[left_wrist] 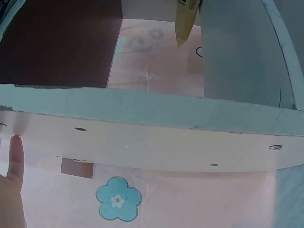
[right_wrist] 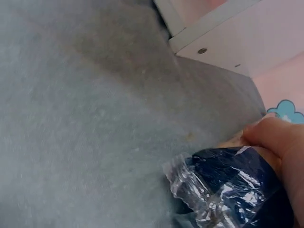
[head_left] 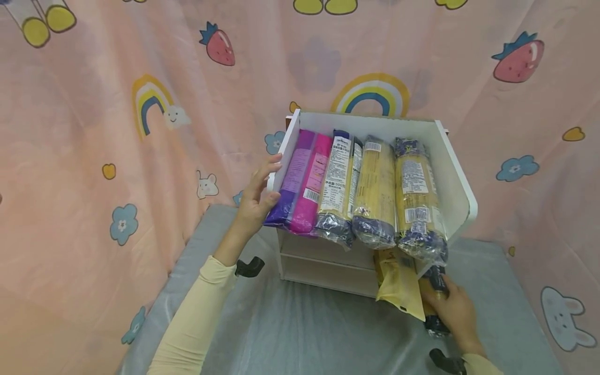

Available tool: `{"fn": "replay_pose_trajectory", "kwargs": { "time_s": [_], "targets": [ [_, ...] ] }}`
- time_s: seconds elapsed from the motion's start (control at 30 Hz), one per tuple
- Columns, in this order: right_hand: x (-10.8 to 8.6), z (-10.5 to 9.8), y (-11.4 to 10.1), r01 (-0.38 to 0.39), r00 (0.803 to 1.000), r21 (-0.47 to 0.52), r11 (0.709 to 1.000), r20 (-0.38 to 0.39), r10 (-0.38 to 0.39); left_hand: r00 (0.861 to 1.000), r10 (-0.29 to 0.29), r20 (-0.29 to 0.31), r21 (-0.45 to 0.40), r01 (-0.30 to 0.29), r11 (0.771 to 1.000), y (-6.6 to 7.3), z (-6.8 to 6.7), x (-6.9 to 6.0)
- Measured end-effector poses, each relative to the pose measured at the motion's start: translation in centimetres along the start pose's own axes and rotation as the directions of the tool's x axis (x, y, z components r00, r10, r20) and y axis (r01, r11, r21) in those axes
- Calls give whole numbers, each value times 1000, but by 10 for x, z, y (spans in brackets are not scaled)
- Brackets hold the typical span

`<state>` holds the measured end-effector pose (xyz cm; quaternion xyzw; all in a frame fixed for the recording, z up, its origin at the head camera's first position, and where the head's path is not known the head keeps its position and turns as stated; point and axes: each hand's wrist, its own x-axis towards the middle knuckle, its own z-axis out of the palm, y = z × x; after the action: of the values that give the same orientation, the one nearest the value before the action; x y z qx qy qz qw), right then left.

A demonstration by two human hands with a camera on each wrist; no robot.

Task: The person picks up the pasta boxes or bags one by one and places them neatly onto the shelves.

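Observation:
In the head view a white shelf unit (head_left: 323,278) stands on a grey cloth, with packs side by side on its top tier. My left hand (head_left: 255,200) rests against the left side board; a straight finger (left_wrist: 16,159) touches that board in the left wrist view. Low at the right front, my right hand (head_left: 452,310) grips a pasta pack (head_left: 437,325) with dark blue ends. Its crinkled clear wrapper end (right_wrist: 190,190) shows in the right wrist view; the hand and upper packs hide part of it. Beside it, a yellow bag (head_left: 400,289) sticks out of a lower tier.
On top lie a purple-and-pink pack (head_left: 302,177), a pasta pack with a white label (head_left: 336,174), and two yellow pasta packs (head_left: 375,182) with blue ends. Grey cloth (head_left: 300,333) covers the surface. A patterned pink curtain (head_left: 253,78) hangs behind.

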<state>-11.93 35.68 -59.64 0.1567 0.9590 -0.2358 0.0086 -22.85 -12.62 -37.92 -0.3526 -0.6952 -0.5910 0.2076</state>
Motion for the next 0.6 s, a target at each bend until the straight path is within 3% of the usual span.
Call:
{"fn": "replay_pose_trajectory", "kwargs": {
  "time_s": [0.27, 0.43, 0.6],
  "targets": [
    [-3, 3, -2, 2, 989, 122, 993, -147, 16, 1000, -8, -10, 3, 8, 1000, 1, 0, 0],
    [-5, 3, -4, -16, 981, 216, 976, -185, 58, 1000, -8, -17, 18, 8, 1000, 1, 1, -1],
    [-6, -5, -9, 30, 967, 246, 969, -253, 34, 1000, -4, -15, 3, 4, 1000, 0, 0, -1]
  ]
}}
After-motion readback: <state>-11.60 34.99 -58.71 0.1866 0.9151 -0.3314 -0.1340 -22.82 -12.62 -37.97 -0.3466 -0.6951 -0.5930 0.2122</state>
